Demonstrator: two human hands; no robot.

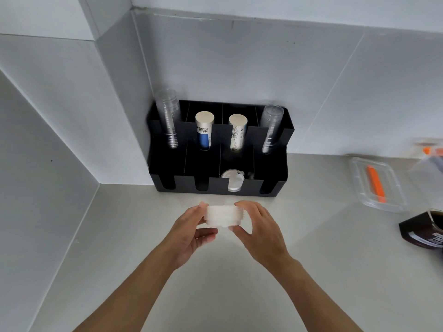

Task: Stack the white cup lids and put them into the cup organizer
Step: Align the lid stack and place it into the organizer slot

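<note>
lid stack (224, 216): clasped sideways between your left hand (191, 232) and right hand (257, 230), above counter (215, 295), before black cup organizer (219, 149) | likely light, thin, slippery | press both ends or it fans apart

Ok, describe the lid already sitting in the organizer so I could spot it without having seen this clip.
Find the black cup organizer in the corner where the counter meets the wall. Along its front row of four slots, look at the third from the left. A single pale lid stands there on edge, the only thing in that front row; the cup stacks stand in the back row, and the other lids are held between the two hands.
</note>
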